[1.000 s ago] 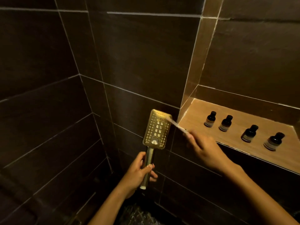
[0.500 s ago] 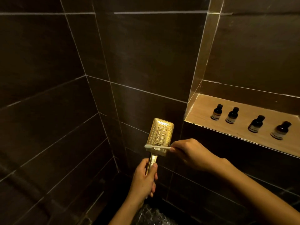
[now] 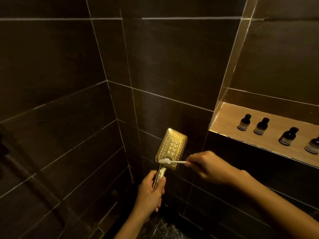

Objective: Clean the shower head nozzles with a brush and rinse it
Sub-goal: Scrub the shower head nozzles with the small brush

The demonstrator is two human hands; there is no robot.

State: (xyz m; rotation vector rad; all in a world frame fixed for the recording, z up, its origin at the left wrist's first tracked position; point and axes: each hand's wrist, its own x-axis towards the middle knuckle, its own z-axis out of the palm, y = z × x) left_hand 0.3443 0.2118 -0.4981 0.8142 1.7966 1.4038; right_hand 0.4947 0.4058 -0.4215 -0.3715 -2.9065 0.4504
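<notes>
Your left hand (image 3: 150, 192) grips the shower head (image 3: 171, 147) by its handle, fingers wrapped round it. It holds the nozzle face toward you in front of the tiled corner, left of the shelf (image 3: 227, 121). Your right hand (image 3: 210, 167) pinches the brush (image 3: 170, 161) by its far end. The bristles lie across the bottom edge of the face, just above the handle. Bottles (image 3: 243, 122) stand along the shelf, well apart from both hands.

The bristles sit at the very rim, so a hard stroke could skid off the face, and that thin end-grip gives you little control. If the handle is wet, it may twist in your fist.

A second ago the brush was at the head's top right corner. Half a second ago it already lay across the bottom edge, as it does now.
</notes>
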